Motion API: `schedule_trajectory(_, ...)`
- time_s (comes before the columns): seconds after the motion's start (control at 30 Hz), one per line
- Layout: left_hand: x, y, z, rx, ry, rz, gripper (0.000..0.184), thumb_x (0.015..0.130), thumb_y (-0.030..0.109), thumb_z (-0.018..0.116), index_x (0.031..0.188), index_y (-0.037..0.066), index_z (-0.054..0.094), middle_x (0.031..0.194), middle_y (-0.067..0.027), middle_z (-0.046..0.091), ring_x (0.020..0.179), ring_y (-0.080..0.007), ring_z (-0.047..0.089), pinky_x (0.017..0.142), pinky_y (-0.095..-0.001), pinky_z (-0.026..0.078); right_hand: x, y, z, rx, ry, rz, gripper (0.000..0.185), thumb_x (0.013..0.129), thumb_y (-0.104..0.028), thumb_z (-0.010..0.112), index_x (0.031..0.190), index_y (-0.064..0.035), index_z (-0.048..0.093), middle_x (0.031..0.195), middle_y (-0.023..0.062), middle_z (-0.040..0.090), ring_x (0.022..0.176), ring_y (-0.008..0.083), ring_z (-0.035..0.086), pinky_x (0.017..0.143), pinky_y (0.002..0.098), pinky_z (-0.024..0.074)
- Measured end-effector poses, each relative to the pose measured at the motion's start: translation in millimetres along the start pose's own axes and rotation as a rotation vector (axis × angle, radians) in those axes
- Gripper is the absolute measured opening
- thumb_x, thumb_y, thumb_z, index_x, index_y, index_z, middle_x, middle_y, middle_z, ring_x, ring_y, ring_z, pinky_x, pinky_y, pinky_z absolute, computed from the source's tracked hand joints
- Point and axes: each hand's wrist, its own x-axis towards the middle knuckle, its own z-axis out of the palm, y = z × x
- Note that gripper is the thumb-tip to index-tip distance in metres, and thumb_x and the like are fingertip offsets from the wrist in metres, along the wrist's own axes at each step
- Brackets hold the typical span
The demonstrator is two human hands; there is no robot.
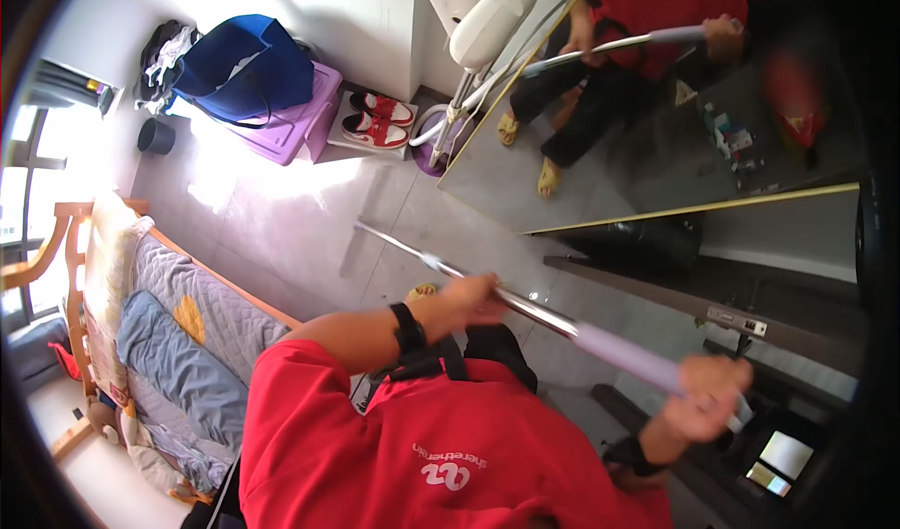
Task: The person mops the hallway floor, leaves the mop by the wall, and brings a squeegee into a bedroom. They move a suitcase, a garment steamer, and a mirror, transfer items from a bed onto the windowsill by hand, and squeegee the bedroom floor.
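Both of my hands are closed around the long pole of what looks like a flat mop (536, 311). My left hand (472, 299), with a black band on the wrist, grips the silver metal tube near its middle. Slightly blurred, my right hand (708, 398) wraps the end of the lavender grip. The pole slants down to the grey tile floor (309, 238). At its far end lies a blurred grey strip (367, 220), seemingly the mop head.
A wooden bed (211, 281) with quilts stands at left. Farther off are a purple storage box (323, 107), blue bag (246, 70), red-and-white sneakers (375, 134) and purple bucket (429, 159). A large mirror (619, 178) and dark desk (647, 290) flank the right.
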Motion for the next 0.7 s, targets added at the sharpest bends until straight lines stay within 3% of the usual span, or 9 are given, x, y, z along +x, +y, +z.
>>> schedule_trajectory(0.07,6.2,33.5,-22.5,0.009,0.164,0.22,0.025,0.082,0.024,0.052,0.094,0.002,0.047,0.08,-0.0113,0.051,0.077,-0.0287,0.06,0.073,-0.0456,0.052,13.6,46.6,12.6,0.031,-0.023,0.043,0.021,0.086,-0.017,0.05,0.073,-0.0091,0.036,0.056,-0.0017,0.038,0.044,0.0088,0.034,0.052,0.0264,0.0349)
schedule_trajectory(0.23,31.7,41.8,-40.0,-0.253,0.189,0.347,0.03,0.082,0.024,0.051,0.098,0.001,0.042,0.089,-0.0135,0.048,0.081,-0.0316,0.059,0.069,-0.0457,0.054,32.3,79.5,-5.1,-0.014,-0.087,0.065,0.022,0.087,-0.02,0.048,0.073,-0.0092,0.036,0.056,-0.0006,0.038,0.045,0.0095,0.034,0.054,0.0297,0.0366)
schedule_trajectory(0.37,70.3,9.6,30.0,-0.261,0.227,0.395,0.036,0.082,0.028,0.052,0.1,-0.001,0.04,0.09,-0.0135,0.046,0.081,-0.0325,0.061,0.065,-0.0458,0.055,38.9,62.2,-79.7,-0.086,-0.049,0.075,0.023,0.091,-0.02,0.04,0.071,-0.011,0.034,0.055,-0.0013,0.035,0.046,0.0083,0.033,0.055,0.0279,0.0364)
schedule_trajectory(0.47,91.2,-26.4,100.4,-0.193,0.167,0.278,0.039,0.081,0.027,0.052,0.105,-0.003,0.044,0.094,-0.0172,0.052,0.081,-0.0333,0.062,0.064,-0.0468,0.054,40.1,23.7,-149.4,-0.065,0.033,0.152,0.022,0.088,-0.015,0.04,0.069,-0.0132,0.029,0.059,-0.0032,0.029,0.05,0.0058,0.029,0.059,0.0254,0.0308)
schedule_trajectory(0.63,125.6,-90.7,175.0,0.015,-0.102,-0.05,0.038,0.083,0.034,0.047,0.098,-0.001,0.052,0.095,-0.0182,0.06,0.084,-0.0305,0.063,0.07,-0.0457,0.053,29.0,-38.8,-226.0,-0.191,0.347,0.24,0.029,0.094,-0.023,0.039,0.069,-0.0142,0.028,0.06,-0.0042,0.026,0.05,0.0051,0.026,0.058,0.0229,0.0295)
schedule_trajectory(0.67,135.1,-102.2,182.3,0.014,-0.094,-0.045,0.038,0.083,0.034,0.047,0.098,-0.001,0.052,0.095,-0.0182,0.06,0.084,-0.0305,0.063,0.07,-0.0457,0.053,30.6,-57.5,-230.1,-0.327,0.379,0.281,0.029,0.088,-0.025,0.05,0.067,-0.0146,0.035,0.057,-0.0006,0.032,0.05,0.0108,0.034,0.057,0.0306,0.0381)
schedule_trajectory(0.7,142.2,-112.5,190.7,0.07,-0.178,-0.128,0.036,0.082,0.032,0.048,0.097,0.0,0.053,0.094,-0.0176,0.06,0.083,-0.03,0.063,0.072,-0.0444,0.052,30.6,-68.4,-238.4,-0.288,0.337,0.302,0.029,0.089,-0.025,0.05,0.067,-0.0146,0.035,0.058,-0.001,0.032,0.05,0.0114,0.034,0.059,0.0326,0.0402)
